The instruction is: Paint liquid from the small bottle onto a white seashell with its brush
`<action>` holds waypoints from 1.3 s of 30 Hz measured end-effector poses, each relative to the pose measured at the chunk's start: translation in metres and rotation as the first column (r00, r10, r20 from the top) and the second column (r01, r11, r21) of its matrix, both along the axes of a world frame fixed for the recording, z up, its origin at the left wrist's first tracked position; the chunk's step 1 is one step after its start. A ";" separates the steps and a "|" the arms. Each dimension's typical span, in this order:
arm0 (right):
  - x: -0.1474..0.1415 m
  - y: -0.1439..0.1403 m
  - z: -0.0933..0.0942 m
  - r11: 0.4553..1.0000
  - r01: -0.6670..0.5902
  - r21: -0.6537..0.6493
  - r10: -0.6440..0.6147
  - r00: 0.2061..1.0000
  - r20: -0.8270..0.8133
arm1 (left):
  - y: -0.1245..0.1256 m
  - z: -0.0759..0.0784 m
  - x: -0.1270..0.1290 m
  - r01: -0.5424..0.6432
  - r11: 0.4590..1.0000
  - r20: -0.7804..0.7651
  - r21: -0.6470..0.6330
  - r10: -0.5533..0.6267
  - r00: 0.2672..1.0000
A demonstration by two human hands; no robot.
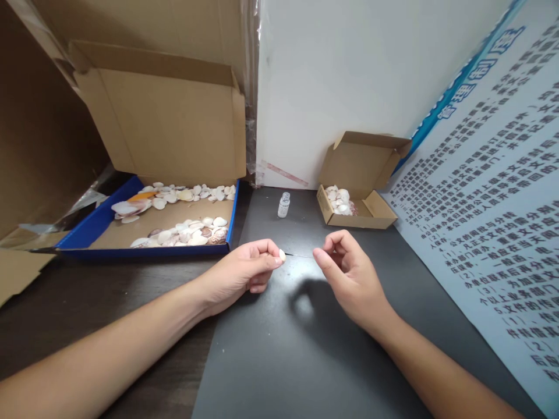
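Note:
My left hand (244, 269) pinches a small pale shell (282, 255) between thumb and forefinger, just above the dark table. My right hand (349, 273) is a short way to its right, thumb and forefinger pinched together on the end of a thin thread (301, 255) that runs from the shell toward those fingers. Behind both hands a small clear glass vial (283, 205) stands upright. A big blue-edged cardboard box (231, 224) at the left holds several shells (183, 233). A little cardboard box (371, 218) at the right back holds more shells (339, 199).
A white wall panel stands at the back. A printed poster (493, 221) with blue heading leans along the right side. Brown cardboard sheets (39, 145) rise at the left. A dark grey mat (297, 349) covers the table under my hands.

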State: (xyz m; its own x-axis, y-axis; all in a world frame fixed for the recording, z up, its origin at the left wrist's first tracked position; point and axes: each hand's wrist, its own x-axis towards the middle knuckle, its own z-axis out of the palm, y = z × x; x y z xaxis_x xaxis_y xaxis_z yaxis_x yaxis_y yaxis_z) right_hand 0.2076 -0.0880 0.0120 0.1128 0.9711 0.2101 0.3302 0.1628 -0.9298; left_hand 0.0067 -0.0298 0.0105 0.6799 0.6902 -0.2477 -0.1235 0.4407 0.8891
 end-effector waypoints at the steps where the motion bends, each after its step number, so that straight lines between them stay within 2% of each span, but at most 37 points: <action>1: 0.000 0.000 0.000 1.000 -0.015 -0.007 0.015 0.999 -0.028 | 0.000 0.000 0.000 -0.002 1.000 -0.002 -0.002 0.002 1.000; 3: 0.000 0.000 0.001 1.000 -0.022 -0.005 0.022 0.999 -0.045 | 0.000 0.000 0.000 -0.006 1.000 -0.003 -0.003 0.006 1.000; 7: -0.001 0.001 0.003 0.998 0.052 0.043 -0.054 0.997 0.055 | 0.000 0.000 0.000 -0.006 1.000 0.002 0.002 0.006 1.000; 11: 0.000 0.001 0.003 1.000 -0.004 0.029 0.005 0.999 -0.031 | 0.000 -0.001 0.000 -0.004 1.000 0.010 0.010 0.004 1.000; 15: 0.000 -0.001 0.002 0.998 0.006 0.062 -0.012 0.996 0.086 | 0.000 -0.001 0.000 -0.005 1.000 0.005 0.004 0.005 1.000; 19: 0.000 -0.002 0.004 0.999 -0.019 0.050 0.018 0.999 0.037 | -0.001 0.001 0.000 -0.016 1.000 0.005 -0.014 0.016 1.000; 24: -0.001 -0.003 0.004 0.997 0.006 0.080 -0.016 0.992 0.124 | -0.001 0.002 0.000 -0.016 1.000 0.008 -0.008 0.016 1.000; 28: -0.001 -0.003 0.003 0.997 -0.057 0.057 0.055 0.998 0.038 | 0.000 0.001 0.000 -0.008 1.000 0.007 -0.003 0.008 1.000; 33: -0.001 -0.002 0.004 0.998 0.006 0.062 -0.015 0.990 0.143 | 0.000 0.001 0.000 -0.012 1.000 0.010 -0.009 0.012 1.000; 37: -0.001 -0.003 0.005 0.999 -0.030 0.032 0.028 0.998 0.063 | -0.001 0.002 0.000 -0.004 1.000 0.009 -0.020 0.004 1.000; 39: -0.001 -0.003 0.005 0.999 -0.025 0.032 0.023 0.997 0.078 | -0.001 0.001 0.000 -0.010 0.999 0.010 -0.034 0.010 1.000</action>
State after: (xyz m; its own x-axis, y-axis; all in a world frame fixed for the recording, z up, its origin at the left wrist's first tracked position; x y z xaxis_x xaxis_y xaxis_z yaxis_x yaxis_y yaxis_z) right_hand 0.2065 -0.0909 0.0166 0.0716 0.9658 0.2491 0.3963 0.2016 -0.8957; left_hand 0.0066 -0.0305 0.0117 0.6755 0.6884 -0.2643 -0.1365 0.4690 0.8726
